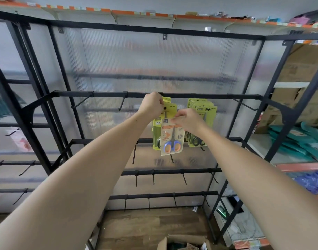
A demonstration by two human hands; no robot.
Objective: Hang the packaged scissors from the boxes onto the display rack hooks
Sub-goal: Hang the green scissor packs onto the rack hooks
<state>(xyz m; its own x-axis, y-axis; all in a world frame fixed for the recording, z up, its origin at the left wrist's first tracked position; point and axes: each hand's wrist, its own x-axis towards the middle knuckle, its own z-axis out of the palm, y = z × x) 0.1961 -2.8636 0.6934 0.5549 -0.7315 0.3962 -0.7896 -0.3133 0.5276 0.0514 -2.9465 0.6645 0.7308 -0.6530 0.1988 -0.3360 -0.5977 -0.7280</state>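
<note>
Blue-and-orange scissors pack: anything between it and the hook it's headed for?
Yes. The green packs already hanging there sit behind the blue-and-orange scissors pack held by the right hand; the left hand grips their tops by the hook.

"GRIP" — on a green scissors pack

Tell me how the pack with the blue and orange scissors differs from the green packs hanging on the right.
The blue and orange scissors pack has a pale card with an orange band; the right-hand green packs are lime green with black-handled scissors. The pale pack is single and pinched at its top by the right hand; the green ones hang as a stack from the top bar. Both are carded scissors, handles down.
</note>
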